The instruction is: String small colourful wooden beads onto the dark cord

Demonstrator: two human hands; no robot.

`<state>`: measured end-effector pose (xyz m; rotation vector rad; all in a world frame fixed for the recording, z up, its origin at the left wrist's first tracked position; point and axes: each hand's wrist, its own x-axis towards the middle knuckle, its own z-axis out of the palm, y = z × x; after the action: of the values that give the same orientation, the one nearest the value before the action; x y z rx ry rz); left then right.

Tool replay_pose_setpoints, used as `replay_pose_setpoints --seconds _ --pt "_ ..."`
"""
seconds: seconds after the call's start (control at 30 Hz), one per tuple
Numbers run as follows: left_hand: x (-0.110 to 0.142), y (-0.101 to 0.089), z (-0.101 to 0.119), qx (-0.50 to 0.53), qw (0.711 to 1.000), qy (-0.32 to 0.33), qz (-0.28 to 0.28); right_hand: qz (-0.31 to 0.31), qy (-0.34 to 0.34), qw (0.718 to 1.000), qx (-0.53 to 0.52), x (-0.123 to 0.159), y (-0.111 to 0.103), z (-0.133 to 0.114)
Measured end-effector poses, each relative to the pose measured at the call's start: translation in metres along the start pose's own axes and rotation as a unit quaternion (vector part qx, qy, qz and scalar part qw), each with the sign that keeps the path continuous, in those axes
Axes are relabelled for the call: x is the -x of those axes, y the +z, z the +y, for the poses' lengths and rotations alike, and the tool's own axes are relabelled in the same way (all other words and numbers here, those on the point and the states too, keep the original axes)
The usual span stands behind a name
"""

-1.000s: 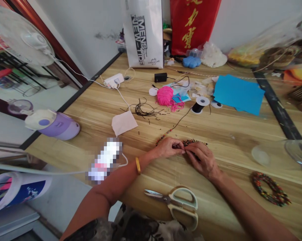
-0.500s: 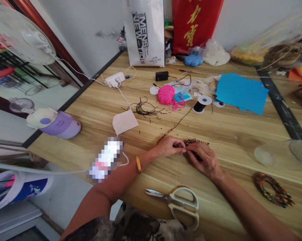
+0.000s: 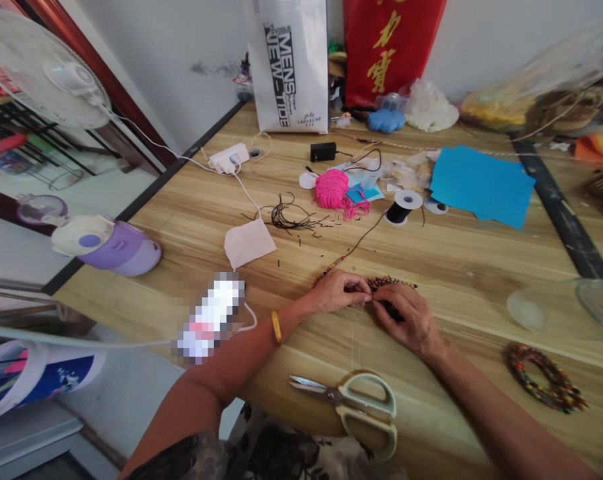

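Observation:
My left hand (image 3: 342, 292) and my right hand (image 3: 405, 315) meet fingertip to fingertip over the wooden table. Both are pinched closed on the beaded string (image 3: 381, 283), whose small dark and coloured beads show behind and between them. The exact spot they grip is hidden by the fingers. From behind my left hand the string runs up as black cord to a white spool of black cord (image 3: 399, 212). Scissors with pale handles (image 3: 342, 398) lie near the table's front edge. A finished-looking coil of multicoloured beads (image 3: 544, 379) rests to the right of my right forearm.
Loose black cord pieces (image 3: 291, 217), a pink yarn ball (image 3: 331, 189) and blue sheets (image 3: 481, 185) lie farther back. A phone (image 3: 211, 317) with a cable is beside my left forearm. A purple bottle (image 3: 116, 247) lies at left; a clear container (image 3: 556, 305) is at right.

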<state>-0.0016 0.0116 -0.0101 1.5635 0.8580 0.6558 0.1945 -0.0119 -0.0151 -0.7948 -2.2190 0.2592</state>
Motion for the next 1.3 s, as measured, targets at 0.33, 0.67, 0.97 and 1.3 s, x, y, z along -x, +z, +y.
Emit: replay_pose_setpoints --seconds 0.33,0.67,0.97,1.3 --pt "0.0008 0.0003 0.0044 0.013 1.0 -0.003 -0.01 -0.008 0.001 1.0 0.01 -0.0012 -0.0015 -0.0004" --pt "0.0021 0.0008 0.0058 0.064 0.998 0.003 0.009 0.002 0.001 1.0 0.01 -0.001 -0.0023 -0.0007" --pt "0.0009 0.0005 0.004 -0.011 1.0 0.011 -0.003 -0.015 -0.009 1.0 0.017 -0.0019 -0.0033 -0.0011" --pt "0.0006 0.0024 0.0014 0.055 0.998 -0.005 0.014 0.002 -0.009 1.0 0.002 -0.0012 -0.0026 -0.0004"
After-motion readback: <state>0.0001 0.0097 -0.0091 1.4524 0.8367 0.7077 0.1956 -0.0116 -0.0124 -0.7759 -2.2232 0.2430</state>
